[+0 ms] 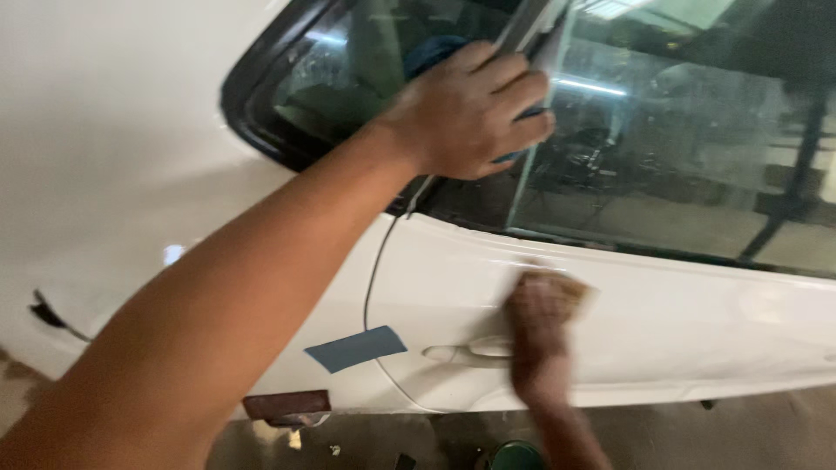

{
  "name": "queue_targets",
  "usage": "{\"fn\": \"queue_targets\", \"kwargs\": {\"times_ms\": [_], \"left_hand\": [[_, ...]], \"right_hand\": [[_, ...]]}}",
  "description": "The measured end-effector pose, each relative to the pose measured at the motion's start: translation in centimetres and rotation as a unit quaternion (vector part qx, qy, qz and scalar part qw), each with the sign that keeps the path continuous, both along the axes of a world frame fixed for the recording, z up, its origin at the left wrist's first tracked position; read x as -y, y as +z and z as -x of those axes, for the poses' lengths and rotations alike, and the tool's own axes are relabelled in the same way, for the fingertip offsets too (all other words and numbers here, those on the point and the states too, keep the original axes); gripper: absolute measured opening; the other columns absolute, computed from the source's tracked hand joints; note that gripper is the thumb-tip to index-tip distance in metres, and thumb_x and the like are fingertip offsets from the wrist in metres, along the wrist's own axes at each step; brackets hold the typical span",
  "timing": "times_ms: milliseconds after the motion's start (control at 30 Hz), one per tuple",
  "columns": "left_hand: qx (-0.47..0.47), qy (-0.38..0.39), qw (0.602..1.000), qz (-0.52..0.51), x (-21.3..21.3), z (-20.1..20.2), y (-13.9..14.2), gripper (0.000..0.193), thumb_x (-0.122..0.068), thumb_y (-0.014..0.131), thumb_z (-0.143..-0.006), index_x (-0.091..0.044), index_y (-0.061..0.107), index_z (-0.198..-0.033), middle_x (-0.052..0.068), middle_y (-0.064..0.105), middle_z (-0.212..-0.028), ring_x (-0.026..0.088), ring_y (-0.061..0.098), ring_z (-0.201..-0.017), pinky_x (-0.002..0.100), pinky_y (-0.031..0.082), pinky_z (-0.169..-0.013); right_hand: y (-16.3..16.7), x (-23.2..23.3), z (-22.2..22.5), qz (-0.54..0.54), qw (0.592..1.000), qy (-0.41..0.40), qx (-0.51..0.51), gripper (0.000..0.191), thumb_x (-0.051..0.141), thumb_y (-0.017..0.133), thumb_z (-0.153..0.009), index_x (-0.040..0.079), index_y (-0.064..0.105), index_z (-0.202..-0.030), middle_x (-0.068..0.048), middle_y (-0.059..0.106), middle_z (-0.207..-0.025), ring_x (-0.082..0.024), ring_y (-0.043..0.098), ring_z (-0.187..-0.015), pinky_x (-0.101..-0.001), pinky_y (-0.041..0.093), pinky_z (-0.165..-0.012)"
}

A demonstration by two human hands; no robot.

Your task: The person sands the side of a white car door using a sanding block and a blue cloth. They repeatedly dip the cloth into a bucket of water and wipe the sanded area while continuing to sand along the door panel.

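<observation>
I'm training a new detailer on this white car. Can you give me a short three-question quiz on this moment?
1. True or false: the left hand presses a blue cloth on the dark side window glass.
2. What does the blurred right hand rub: A the window, B the white car door panel, C the floor?
3. What colour is the rectangular tape patch left of the white door handle?

Key: 1 true; 2 B; 3 blue.

White car door (pixel 662 322) — blue tape patch (pixel 355 348) stuck beside its handle (pixel 466 352).
</observation>
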State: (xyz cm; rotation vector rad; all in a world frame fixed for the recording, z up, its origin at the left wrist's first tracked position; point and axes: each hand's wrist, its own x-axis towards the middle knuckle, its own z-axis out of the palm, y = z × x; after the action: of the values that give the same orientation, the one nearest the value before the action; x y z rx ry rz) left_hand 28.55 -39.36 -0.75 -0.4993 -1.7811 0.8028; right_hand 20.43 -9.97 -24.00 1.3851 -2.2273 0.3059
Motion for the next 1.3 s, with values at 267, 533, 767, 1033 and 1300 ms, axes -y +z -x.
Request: {"fn": "queue_targets", "kwargs": {"times_ms": [267,533,767,1033,1300], "left_hand": [[0.013,0.000,1.000,-0.010,0.0,0.1,-0.1,0.052,-0.045,0.090,-0.083,-0.019,0.066,-0.120,0.007,0.058,-0.132,0.025,0.056,-0.120,0.043,0.045,-0.100],[0.010,-0.005,1.000,-0.022,0.0,0.1,-0.1,0.057,-0.046,0.089,-0.081,-0.020,0.066,-0.127,0.009,0.057,-0.132,0.026,0.056,-0.121,0.044,0.045,-0.101],[0.007,-0.020,1.000,-0.011,0.4,0.5,-0.3,0.050,-0.045,0.089,-0.085,-0.019,0.066,-0.121,0.008,0.057,-0.132,0.026,0.055,-0.120,0.043,0.045,-0.098],[-0.002,0.010,1.000,-0.005,-0.5,-0.7,0.5,0.053,-0.047,0.090,-0.083,-0.019,0.066,-0.121,0.007,0.058,-0.134,0.024,0.057,-0.119,0.041,0.046,-0.098],[0.011,0.007,1.000,-0.024,0.0,-0.1,-0.1,0.048,-0.042,0.090,-0.082,-0.021,0.067,-0.119,0.005,0.058,-0.130,0.023,0.057,-0.117,0.042,0.046,-0.099]], "right_hand": [[-3.1,6.5,-7.6,0.087,0.991,0.100,-0.002,0.061,-0.002,0.049,-0.087,-0.002,0.050,-0.148,-0.023,0.038,-0.161,-0.039,0.025,-0.152,-0.0583,0.013,-0.123],[1.2,2.6,-4.8,0.109,0.971,0.213,-0.020,0.044,-0.001,0.051,-0.103,0.010,0.057,-0.146,-0.019,0.045,-0.162,-0.036,0.037,-0.153,-0.0557,0.025,-0.131],[0.9,7.4,-11.2,0.117,0.973,0.197,0.026,0.052,0.008,0.047,-0.096,0.004,0.050,-0.148,-0.024,0.044,-0.158,-0.042,0.035,-0.151,-0.0606,0.019,-0.125],[6.2,12.0,-11.4,0.097,0.972,0.205,0.064,0.061,0.012,0.052,-0.097,0.000,0.040,-0.156,-0.020,0.035,-0.165,-0.035,0.030,-0.156,-0.0550,0.017,-0.127],[1.8,4.1,1.1,0.095,0.991,0.077,-0.047,0.059,0.008,0.049,-0.101,0.012,0.034,-0.158,-0.012,0.029,-0.167,-0.029,0.022,-0.157,-0.0637,0.009,-0.126]]}}
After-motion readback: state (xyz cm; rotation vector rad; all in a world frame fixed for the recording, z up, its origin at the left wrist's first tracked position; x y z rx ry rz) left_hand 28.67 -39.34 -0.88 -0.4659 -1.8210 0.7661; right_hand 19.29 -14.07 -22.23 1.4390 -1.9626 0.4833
